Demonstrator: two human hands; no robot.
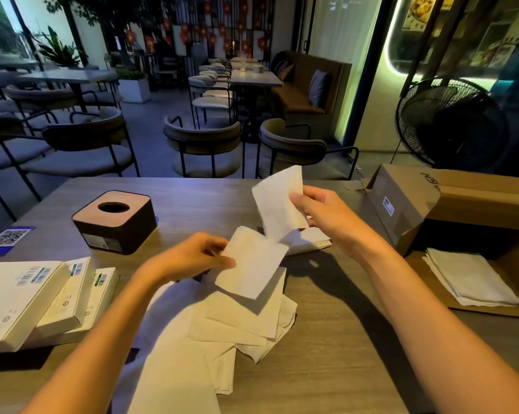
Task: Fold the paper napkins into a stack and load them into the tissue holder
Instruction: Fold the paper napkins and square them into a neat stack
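White napkins: we pinch one folded napkin (253, 261) in our left hand (192, 258), one unfolded napkin (279, 201) in our right hand (321, 210).
Labels: barcodes on packs (22, 297); QR card (8, 237); lettering on the cardboard box (431, 201) unreadable.
Tissue holder (114, 221): dark, round hole on top.

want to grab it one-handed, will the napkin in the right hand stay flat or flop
Probably flops: the napkin bends where the right hand pinches one edge. It looks thin and light, so likely tears easily and drifts in air.
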